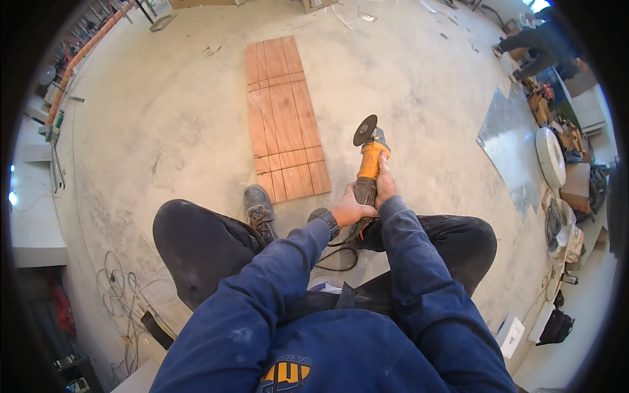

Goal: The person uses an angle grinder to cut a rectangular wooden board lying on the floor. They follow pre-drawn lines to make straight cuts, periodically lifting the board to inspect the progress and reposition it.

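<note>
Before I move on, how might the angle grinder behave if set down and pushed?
The angle grinder looks rigid and probably heavy for its size, given its thick housing. Its thin disc may be fragile under sideways force. The narrow, rounded body could roll or tip on the floor.

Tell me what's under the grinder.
Pale floor shows around the grinder, which the left hand and right hand hold. The spot straight beneath is covered by the grinder and hands, so I cannot tell what lies there.
</note>
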The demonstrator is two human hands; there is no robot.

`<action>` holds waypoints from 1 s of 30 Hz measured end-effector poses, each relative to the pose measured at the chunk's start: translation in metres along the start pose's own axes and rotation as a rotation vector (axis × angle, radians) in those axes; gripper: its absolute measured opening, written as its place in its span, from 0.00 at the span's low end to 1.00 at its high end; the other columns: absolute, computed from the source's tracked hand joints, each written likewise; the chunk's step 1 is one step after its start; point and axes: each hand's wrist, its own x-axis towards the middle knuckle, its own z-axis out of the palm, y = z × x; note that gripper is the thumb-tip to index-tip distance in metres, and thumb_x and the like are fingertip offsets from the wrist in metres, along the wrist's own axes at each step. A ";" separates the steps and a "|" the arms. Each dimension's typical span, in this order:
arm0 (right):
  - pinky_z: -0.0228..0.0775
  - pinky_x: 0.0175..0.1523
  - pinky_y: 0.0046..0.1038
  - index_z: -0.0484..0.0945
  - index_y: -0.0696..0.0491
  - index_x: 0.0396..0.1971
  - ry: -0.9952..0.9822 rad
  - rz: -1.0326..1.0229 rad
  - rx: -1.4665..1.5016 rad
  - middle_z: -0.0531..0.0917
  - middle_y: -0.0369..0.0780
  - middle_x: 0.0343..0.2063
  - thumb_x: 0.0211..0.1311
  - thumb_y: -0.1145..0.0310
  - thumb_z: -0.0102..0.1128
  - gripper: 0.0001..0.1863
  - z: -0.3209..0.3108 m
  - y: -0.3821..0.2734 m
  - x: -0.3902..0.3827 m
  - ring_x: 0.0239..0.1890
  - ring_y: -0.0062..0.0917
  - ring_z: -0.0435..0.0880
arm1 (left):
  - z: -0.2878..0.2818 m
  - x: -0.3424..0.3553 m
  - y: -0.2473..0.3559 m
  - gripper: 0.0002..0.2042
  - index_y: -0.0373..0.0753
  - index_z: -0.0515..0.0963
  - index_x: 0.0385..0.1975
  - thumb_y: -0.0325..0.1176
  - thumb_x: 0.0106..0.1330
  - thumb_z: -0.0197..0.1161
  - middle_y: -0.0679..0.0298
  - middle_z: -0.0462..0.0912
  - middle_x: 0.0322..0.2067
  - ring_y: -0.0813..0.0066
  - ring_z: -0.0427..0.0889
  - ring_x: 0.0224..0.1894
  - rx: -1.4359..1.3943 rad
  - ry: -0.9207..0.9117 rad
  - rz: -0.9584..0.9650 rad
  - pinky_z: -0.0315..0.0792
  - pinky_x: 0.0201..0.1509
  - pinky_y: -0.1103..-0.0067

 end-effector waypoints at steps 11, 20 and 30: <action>0.80 0.36 0.35 0.78 0.53 0.46 -0.140 0.055 0.148 0.83 0.38 0.32 0.65 0.52 0.64 0.20 -0.011 0.014 -0.005 0.29 0.28 0.84 | -0.003 -0.003 0.002 0.54 0.28 0.51 0.71 0.39 0.48 0.80 0.43 0.74 0.60 0.57 0.78 0.62 0.375 0.099 0.078 0.72 0.66 0.68; 0.81 0.42 0.37 0.78 0.66 0.44 0.166 0.224 -0.365 0.85 0.48 0.40 0.48 0.63 0.82 0.29 -0.004 0.065 0.047 0.39 0.31 0.87 | 0.010 0.028 -0.029 0.56 0.33 0.36 0.77 0.47 0.59 0.70 0.35 0.83 0.48 0.40 0.84 0.50 0.657 0.209 -0.125 0.79 0.52 0.56; 0.78 0.49 0.39 0.78 0.64 0.50 0.529 0.056 -0.292 0.85 0.47 0.43 0.45 0.57 0.77 0.35 -0.086 0.053 0.172 0.41 0.35 0.85 | -0.020 0.111 -0.057 0.57 0.29 0.44 0.77 0.60 0.60 0.67 0.38 0.58 0.74 0.41 0.57 0.76 0.630 -0.085 -0.116 0.54 0.79 0.63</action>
